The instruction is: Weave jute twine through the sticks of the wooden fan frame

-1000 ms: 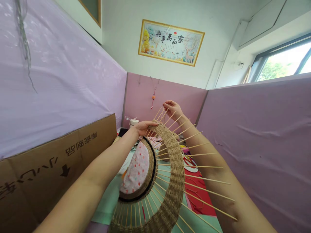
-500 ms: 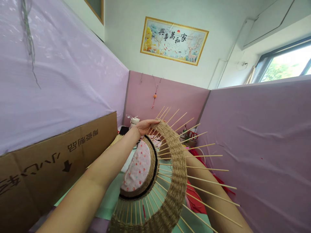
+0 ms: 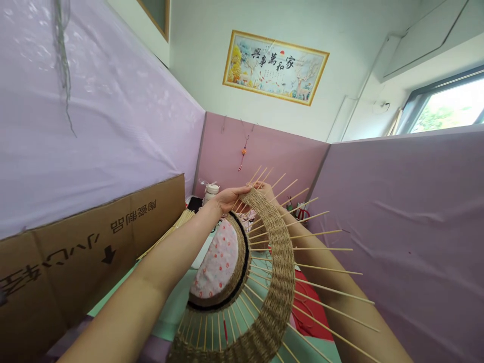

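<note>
A woven fan-shaped piece (image 3: 278, 272) stands tilted before me. Its wide straw-coloured cord band runs through pale thin sticks (image 3: 321, 249) that spread outward. The inner half-round is covered with pink flower-print cloth (image 3: 217, 257), edged by a black strip (image 3: 245, 264). My left hand (image 3: 232, 197) is closed on the upper end of the band, thumb along the top. Just right of it, my right hand (image 3: 263, 189) reaches from behind, its bent fingers at the same end among the stick tips. The band and sticks hide part of that hand. One stick has a red mark (image 3: 225, 330).
A cardboard box (image 3: 86, 262) stands along the left, with a bundle of sticks (image 3: 170, 232) beside it. Behind are a white bottle (image 3: 210, 190) and a pot with red handles (image 3: 302, 213). Red material (image 3: 313, 307) lies on the green table surface (image 3: 170, 315). Lilac partitions (image 3: 408, 222) enclose the place.
My right hand has come up from behind the band to its upper end, and its fingers now show beside my left hand. The view has shifted slightly; my left hand keeps its hold.
</note>
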A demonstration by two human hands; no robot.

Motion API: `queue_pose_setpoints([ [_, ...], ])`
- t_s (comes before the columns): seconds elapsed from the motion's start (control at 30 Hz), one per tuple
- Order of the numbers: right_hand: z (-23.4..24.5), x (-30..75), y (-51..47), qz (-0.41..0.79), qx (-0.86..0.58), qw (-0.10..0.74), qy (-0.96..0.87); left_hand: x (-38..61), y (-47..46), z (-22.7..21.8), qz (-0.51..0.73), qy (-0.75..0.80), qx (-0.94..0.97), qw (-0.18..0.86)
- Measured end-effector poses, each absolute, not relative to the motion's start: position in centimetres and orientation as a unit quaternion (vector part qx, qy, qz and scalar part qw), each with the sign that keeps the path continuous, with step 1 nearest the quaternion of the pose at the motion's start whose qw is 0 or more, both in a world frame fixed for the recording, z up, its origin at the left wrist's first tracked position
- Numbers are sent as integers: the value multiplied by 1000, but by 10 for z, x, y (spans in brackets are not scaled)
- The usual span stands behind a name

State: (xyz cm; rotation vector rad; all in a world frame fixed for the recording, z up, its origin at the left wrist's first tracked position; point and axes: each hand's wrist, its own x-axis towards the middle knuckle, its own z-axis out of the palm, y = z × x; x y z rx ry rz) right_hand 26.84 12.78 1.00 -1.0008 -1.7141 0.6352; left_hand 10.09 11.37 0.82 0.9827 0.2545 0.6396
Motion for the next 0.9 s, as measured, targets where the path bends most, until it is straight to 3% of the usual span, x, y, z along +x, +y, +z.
queue_pose_setpoints([
  [0.1,20,283,129,266,-412,498,-715,99,112,12,288,115,468,828],
  [0.3,67,312,123,228,-414,399,-786,94,110,19,259,121,493,822],
  [0.6,130,312,123,8,-440,382,-812,97,114,22,239,119,512,816],
  [0.9,158,287,87,-15,-379,385,-841,99,117,24,219,127,496,831],
])
